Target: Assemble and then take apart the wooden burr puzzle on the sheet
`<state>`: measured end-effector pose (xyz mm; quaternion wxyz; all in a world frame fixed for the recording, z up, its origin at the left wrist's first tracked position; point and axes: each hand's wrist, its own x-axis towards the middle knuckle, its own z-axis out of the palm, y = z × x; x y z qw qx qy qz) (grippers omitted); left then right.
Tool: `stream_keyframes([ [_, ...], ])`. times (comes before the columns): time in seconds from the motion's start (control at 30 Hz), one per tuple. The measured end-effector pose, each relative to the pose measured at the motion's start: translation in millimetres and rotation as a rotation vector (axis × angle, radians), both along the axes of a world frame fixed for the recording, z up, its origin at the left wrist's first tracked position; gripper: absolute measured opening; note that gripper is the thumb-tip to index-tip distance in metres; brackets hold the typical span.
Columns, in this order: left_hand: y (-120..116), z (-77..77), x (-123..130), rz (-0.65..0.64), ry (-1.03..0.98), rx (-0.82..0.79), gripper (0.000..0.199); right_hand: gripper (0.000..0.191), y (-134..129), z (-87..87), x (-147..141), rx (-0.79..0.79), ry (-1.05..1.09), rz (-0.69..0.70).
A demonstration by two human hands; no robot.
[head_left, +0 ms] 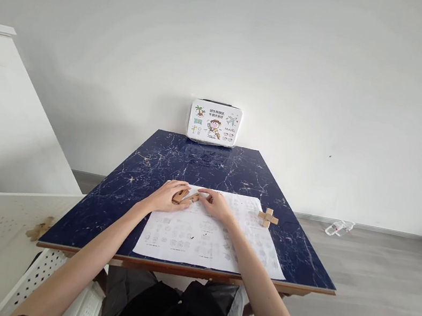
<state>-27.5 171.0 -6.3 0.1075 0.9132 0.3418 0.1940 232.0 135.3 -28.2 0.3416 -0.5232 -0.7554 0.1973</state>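
Note:
Small wooden pieces (180, 196) lie within the curved fingers of my left hand (167, 196), over the upper left part of a white printed sheet (188, 241). My right hand (217, 205) pinches the end of another small wooden piece (193, 197) just to the right of them. The sheet rests on a dark blue marbled table (128, 165). Near the sheet's upper right edge sits a cross-shaped wooden block (268, 218), apart from both hands.
A white case with cartoon prints (214, 123) stands at the table's back against the wall. On the left is a white perforated basket (1, 213) with wooden pieces (40, 228). A plastic bottle (339, 228) lies on the floor at right.

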Motion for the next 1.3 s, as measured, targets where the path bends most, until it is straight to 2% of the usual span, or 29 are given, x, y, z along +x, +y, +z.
stream_keyframes([
  [0.1,0,-0.6,0,0.001,0.014,0.008,0.069,0.033,-4,14.1,9,-0.009,-0.041,0.000],
  [0.17,0,-0.8,-1,0.002,0.025,0.015,0.067,0.034,-12,28.7,25,0.000,-0.084,0.006],
  [0.23,0,-0.9,-1,-0.001,0.033,0.024,0.068,0.034,-25,44.1,50,0.008,-0.144,-0.020],
  [0.33,-1,-1.8,0,-0.020,0.045,0.034,0.067,0.036,-50,59.5,94,0.000,-0.263,-0.136],
  [0.47,-2,-6.6,2,-0.039,0.071,0.020,0.061,0.049,-79,55.7,144,-0.094,-0.409,-0.343],
  [0.6,-1,-12.6,2,-0.009,0.078,0.005,0.059,0.064,-91,37.8,165,-0.219,-0.488,-0.452],
  [0.67,0,-14.5,2,0.019,0.073,0.003,0.059,0.065,-91,31.0,167,-0.252,-0.504,-0.453],
  [0.77,1,-16.2,2,0.062,0.063,0.000,0.058,0.058,-89,26.5,166,-0.262,-0.512,-0.452],
  [0.97,5,-20.6,1,0.185,0.012,0.013,0.058,0.042,-82,33.9,159,-0.176,-0.459,-0.399],
  [1.07,6,-21.8,0,0.237,-0.016,0.019,0.061,0.037,-77,41.9,141,-0.113,-0.384,-0.270],
  [1.17,3,-18.1,1,0.245,-0.044,0.035,0.065,0.037,-71,46.3,109,-0.057,-0.259,-0.091],
  [1.23,-1,-11.9,3,0.221,-0.068,0.057,0.067,0.041,-64,44.4,85,-0.024,0.046,0.071],
  [1.3,-7,-4.1,6,0.173,-0.095,0.074,0.063,0.044,-55,38.4,61,-0.010,0.128,0.107],
])
